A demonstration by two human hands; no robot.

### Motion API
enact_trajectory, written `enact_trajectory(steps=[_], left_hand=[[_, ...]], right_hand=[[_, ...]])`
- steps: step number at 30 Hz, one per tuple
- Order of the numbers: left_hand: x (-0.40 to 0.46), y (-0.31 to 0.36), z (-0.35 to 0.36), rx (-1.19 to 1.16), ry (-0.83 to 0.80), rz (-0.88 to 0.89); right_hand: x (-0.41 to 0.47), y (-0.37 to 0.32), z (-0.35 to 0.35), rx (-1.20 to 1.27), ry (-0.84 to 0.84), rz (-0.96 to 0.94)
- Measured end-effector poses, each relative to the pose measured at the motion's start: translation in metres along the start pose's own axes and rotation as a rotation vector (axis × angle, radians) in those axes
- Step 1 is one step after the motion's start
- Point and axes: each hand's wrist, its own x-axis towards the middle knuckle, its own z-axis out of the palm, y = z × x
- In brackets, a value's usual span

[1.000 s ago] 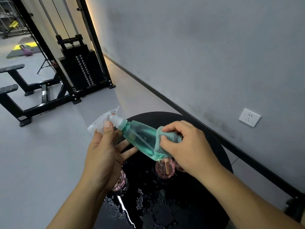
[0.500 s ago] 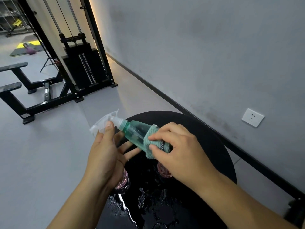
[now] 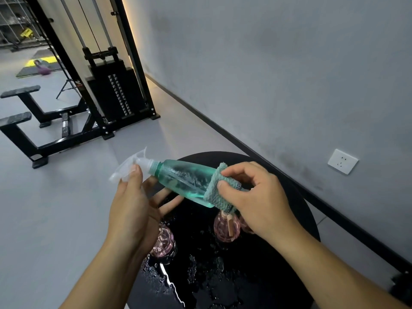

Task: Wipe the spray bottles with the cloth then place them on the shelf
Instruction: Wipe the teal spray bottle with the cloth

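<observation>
step: wiping. left hand (image 3: pixel 131 210) holds bottle (image 3: pixel 185 181) (by its neck); right hand (image 3: pixel 256 204) pinches cloth (image 3: pixel 217 192). next: rotate bottle, wipe remainder.

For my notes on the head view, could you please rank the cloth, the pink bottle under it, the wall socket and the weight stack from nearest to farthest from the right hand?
1. Cloth: pinched in the right hand.
2. Pink bottle: just below, on the black table.
3. Wall socket: right, on the wall.
4. Weight stack: far upper left.
</observation>
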Motion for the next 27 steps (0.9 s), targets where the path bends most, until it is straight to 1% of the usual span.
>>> enact_trajectory(steps=[4, 8, 12, 15, 18, 22, 27], left_hand=[[-0.002, -0.003, 0.003, -0.010, -0.014, 0.001], [-0.003, -0.009, 0.008, 0.043, -0.027, 0.040], [0.000, -0.013, 0.008, -0.034, -0.016, 0.029], [0.000, -0.012, 0.009, -0.092, -0.052, -0.001], [0.000, -0.011, 0.007, -0.138, -0.049, -0.064], [-0.001, -0.013, 0.007, -0.145, -0.060, -0.089], [-0.007, -0.017, 0.013, -0.106, -0.116, -0.092]], right_hand=[[-0.003, 0.000, 0.004, 0.070, 0.015, 0.005], [-0.010, -0.004, 0.007, 0.132, -0.008, -0.018], [-0.015, -0.006, 0.010, 0.113, -0.050, -0.024], [-0.017, -0.008, 0.009, 0.111, -0.080, -0.044], [-0.015, -0.010, 0.008, 0.115, -0.098, -0.080], [-0.009, -0.006, 0.007, 0.201, -0.057, -0.029], [-0.013, -0.005, 0.010, 0.208, -0.077, -0.021]])
